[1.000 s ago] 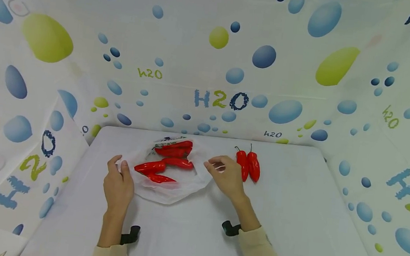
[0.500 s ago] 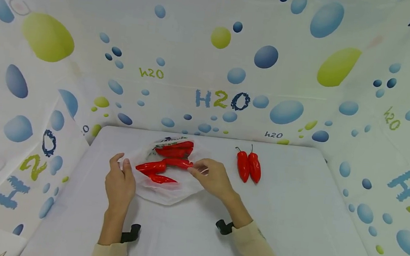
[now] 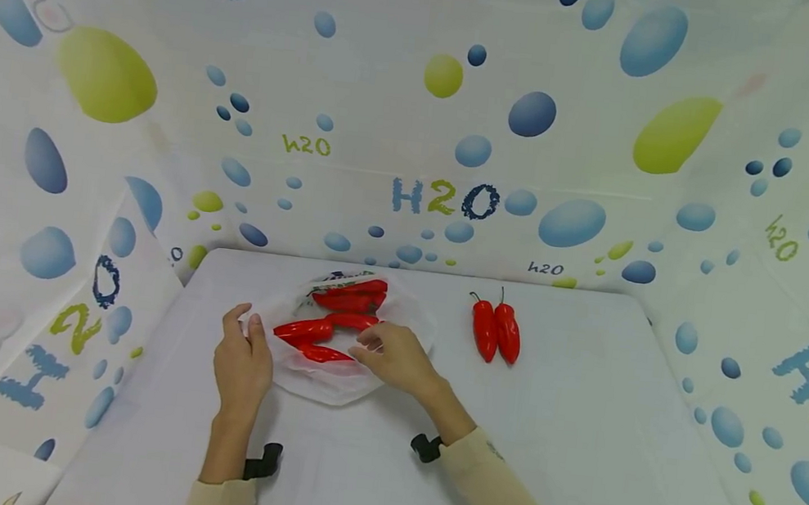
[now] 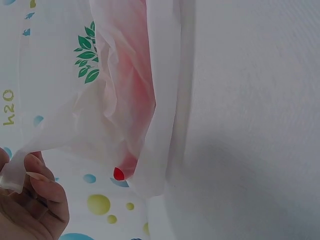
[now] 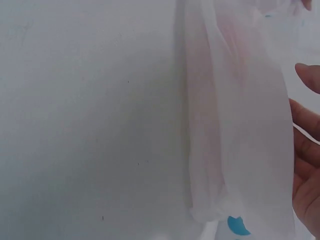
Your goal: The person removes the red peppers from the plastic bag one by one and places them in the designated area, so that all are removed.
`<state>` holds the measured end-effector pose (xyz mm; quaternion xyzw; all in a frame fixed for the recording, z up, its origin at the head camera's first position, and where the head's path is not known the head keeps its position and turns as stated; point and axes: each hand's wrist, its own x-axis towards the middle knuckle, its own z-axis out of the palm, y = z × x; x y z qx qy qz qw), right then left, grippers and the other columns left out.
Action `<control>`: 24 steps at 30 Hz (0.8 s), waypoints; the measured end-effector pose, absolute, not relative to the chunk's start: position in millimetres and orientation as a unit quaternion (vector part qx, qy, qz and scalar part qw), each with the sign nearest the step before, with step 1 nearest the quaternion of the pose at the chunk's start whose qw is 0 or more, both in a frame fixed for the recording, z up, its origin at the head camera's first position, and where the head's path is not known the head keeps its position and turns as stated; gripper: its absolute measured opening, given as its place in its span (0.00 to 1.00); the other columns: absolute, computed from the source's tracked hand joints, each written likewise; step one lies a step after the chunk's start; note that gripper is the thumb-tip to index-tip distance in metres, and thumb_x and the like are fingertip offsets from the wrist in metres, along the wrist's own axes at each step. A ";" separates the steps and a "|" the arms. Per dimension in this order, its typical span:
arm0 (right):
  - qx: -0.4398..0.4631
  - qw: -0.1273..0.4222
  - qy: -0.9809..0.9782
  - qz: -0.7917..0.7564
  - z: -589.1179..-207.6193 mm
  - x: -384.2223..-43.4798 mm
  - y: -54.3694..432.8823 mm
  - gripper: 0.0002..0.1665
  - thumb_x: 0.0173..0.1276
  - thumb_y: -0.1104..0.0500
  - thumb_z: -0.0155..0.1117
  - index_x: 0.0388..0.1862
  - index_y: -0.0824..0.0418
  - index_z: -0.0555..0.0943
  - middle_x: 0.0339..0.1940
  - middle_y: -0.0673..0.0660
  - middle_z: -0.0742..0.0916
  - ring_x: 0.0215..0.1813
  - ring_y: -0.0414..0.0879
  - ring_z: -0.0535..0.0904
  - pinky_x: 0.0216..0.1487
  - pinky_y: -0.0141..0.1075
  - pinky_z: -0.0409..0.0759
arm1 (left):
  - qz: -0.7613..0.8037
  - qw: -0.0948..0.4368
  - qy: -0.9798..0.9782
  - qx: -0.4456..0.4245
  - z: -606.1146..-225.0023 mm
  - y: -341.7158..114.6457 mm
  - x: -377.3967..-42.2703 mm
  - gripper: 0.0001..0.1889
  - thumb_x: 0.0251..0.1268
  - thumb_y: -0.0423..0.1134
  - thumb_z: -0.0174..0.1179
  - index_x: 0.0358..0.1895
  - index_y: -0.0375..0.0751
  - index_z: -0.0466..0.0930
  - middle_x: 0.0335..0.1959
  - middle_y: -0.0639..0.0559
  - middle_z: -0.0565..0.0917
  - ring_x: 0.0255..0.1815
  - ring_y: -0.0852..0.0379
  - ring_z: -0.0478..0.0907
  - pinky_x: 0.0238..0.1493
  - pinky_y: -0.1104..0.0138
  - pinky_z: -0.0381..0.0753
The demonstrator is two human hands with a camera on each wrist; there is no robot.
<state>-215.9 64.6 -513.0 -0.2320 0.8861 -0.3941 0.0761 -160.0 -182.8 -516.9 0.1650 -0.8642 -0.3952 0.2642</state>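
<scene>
On the white table [image 3: 614,439] I have a plastic bag [image 3: 331,389]. My left hand [image 3: 242,369] pinches its left edge; my right hand [image 3: 397,359] is over its right side, thumb apart from fingers, whether touching I cannot tell. Red peppers [image 3: 305,330] lie in the bag; two loose peppers [image 3: 484,331] lie to its right

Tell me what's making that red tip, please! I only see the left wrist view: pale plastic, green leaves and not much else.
Observer: The head view shows several long red peppers in the open bag.
Visitor: Oh, lovely! Is every pepper in there?
Observer: No, two more peppers lie side by side on the white table, right of the bag.
Visitor: And where's the other grip?
Observer: The right hand is over the bag's right-hand part.
</scene>
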 end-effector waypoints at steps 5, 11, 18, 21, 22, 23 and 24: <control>-0.225 0.070 0.898 -0.371 -516.8 -217.0 56.9 0.19 0.72 0.47 0.71 0.54 0.57 0.88 0.42 0.45 0.88 0.45 0.40 0.81 0.47 0.32 0.81 | -0.391 0.273 -0.863 0.164 -519.7 -184.1 -160.0 0.23 0.86 0.47 0.43 0.71 0.35 0.68 0.20 0.45 0.69 0.20 0.51 0.64 0.23 0.62 0.65; -0.229 0.073 0.904 -0.353 -525.9 -218.4 49.5 0.17 0.71 0.47 0.72 0.52 0.55 0.88 0.42 0.44 0.88 0.43 0.38 0.81 0.44 0.30 0.80 | -0.393 0.275 -0.862 0.161 -521.0 -186.1 -159.6 0.23 0.86 0.47 0.43 0.71 0.36 0.68 0.20 0.46 0.69 0.19 0.51 0.63 0.22 0.63 0.64; -0.250 0.067 0.906 -0.334 -534.7 -218.0 41.5 0.14 0.71 0.50 0.73 0.50 0.55 0.88 0.40 0.44 0.89 0.41 0.37 0.82 0.42 0.28 0.80 | -0.393 0.278 -0.862 0.161 -520.0 -186.4 -158.7 0.23 0.86 0.47 0.43 0.71 0.36 0.69 0.19 0.46 0.69 0.19 0.51 0.63 0.23 0.61 0.64; -0.253 0.065 0.908 -0.327 -535.0 -216.9 38.8 0.14 0.70 0.51 0.74 0.50 0.56 0.88 0.39 0.45 0.89 0.39 0.37 0.82 0.41 0.29 0.80 | -0.393 0.278 -0.862 0.162 -519.8 -186.3 -158.6 0.23 0.86 0.47 0.43 0.71 0.36 0.69 0.19 0.46 0.69 0.20 0.51 0.63 0.23 0.61 0.64; -0.252 0.065 0.909 -0.326 -535.1 -216.7 37.8 0.14 0.70 0.51 0.74 0.50 0.56 0.88 0.38 0.45 0.89 0.39 0.36 0.83 0.40 0.29 0.80 | -0.393 0.277 -0.862 0.162 -519.7 -186.2 -158.5 0.23 0.86 0.47 0.43 0.71 0.36 0.69 0.19 0.46 0.68 0.20 0.51 0.63 0.23 0.62 0.64; -0.249 0.066 0.910 -0.326 -535.2 -216.1 36.9 0.14 0.69 0.52 0.75 0.50 0.56 0.88 0.38 0.45 0.89 0.39 0.36 0.83 0.40 0.29 0.80 | -0.393 0.276 -0.862 0.163 -519.7 -186.2 -158.4 0.23 0.86 0.47 0.43 0.71 0.36 0.69 0.20 0.46 0.68 0.20 0.51 0.63 0.23 0.62 0.64; -0.247 0.066 0.911 -0.322 -535.4 -215.6 36.1 0.14 0.69 0.51 0.75 0.50 0.56 0.88 0.38 0.45 0.89 0.39 0.36 0.83 0.40 0.29 0.81 | -0.393 0.274 -0.862 0.164 -519.7 -186.2 -158.2 0.23 0.87 0.47 0.43 0.71 0.36 0.69 0.20 0.46 0.68 0.20 0.51 0.63 0.22 0.62 0.64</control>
